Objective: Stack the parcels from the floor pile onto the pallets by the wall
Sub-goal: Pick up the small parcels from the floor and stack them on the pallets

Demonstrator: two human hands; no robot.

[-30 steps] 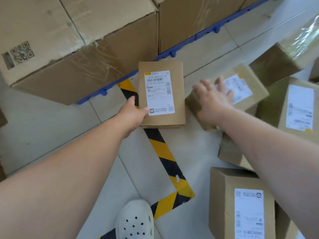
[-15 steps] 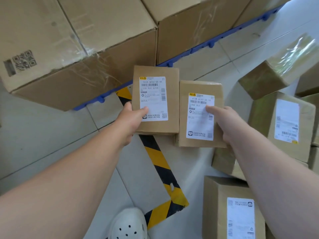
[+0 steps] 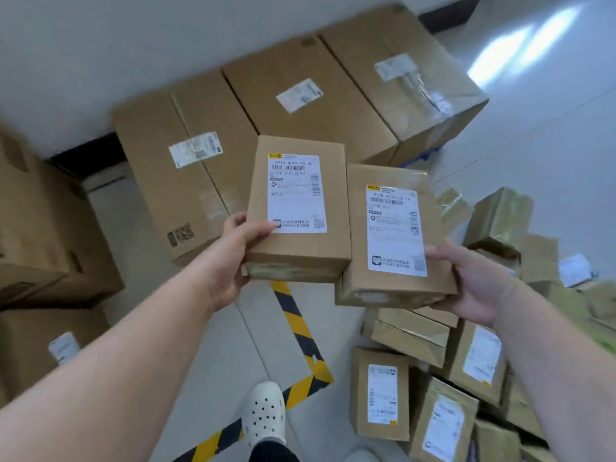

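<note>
My left hand grips a small brown parcel with a white label by its near left corner, thumb on top. My right hand grips a second labelled parcel by its near right corner. Both parcels are held side by side in the air, touching, above the floor. Beyond them large cartons stand in a row against the wall on a blue pallet, of which only a sliver shows. The floor pile of small parcels lies at the lower right.
More big cartons stand at the left. Yellow-and-black tape runs across the grey floor under the parcels. My white clog stands at the bottom centre. A dark gap opens between the left cartons and the middle row.
Both parcels have risen from near the floor. My right hand, which was reaching into the pile, now holds its parcel. The view has tilted up, showing the carton tops and the wall.
</note>
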